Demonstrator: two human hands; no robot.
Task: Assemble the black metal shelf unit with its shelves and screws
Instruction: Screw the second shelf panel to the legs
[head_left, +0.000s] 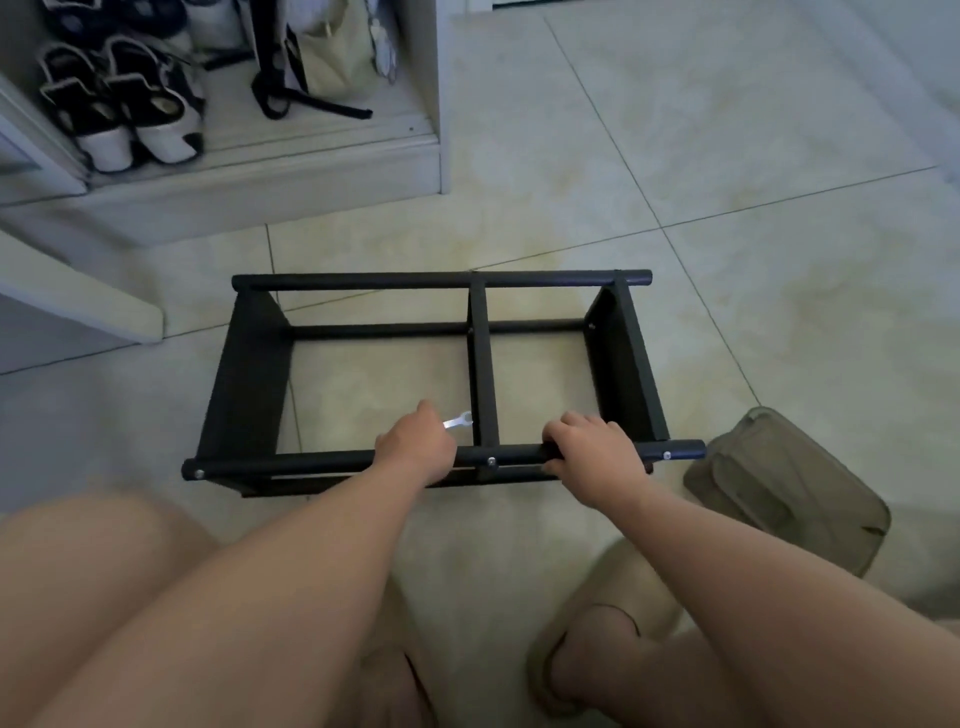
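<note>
Nearest the camera are the person's bare legs and a foot in a tan slipper (582, 670) on the tiled floor (727, 156). Both forearms reach forward to the black metal shelf frame (480, 364), which lies on the floor just ahead. The left hand (415, 444) is closed around a small silver wrench (460, 420), whose open-ended head sticks out to the right, almost touching the frame's centre bar (480, 358). This hand sits over the near tube (511, 456). The right hand (589, 449) is curled over the same near tube, a little right of the centre bar, fingers wrapped on it. The two hands are apart, one on either side of the centre bar. Silver screw heads (491, 461) show along the near tube: one at the left end, one in the middle, one near the right end. Just right of the frame lies a greenish-grey plastic container (789, 488). The frame's flat end panels stand at left and right, joined by the far tube (441, 279) and a lower rail. Farther off at the left, a white cabinet (311, 171) holds black-and-white shoes (124, 109) and a pale bag (332, 57).
</note>
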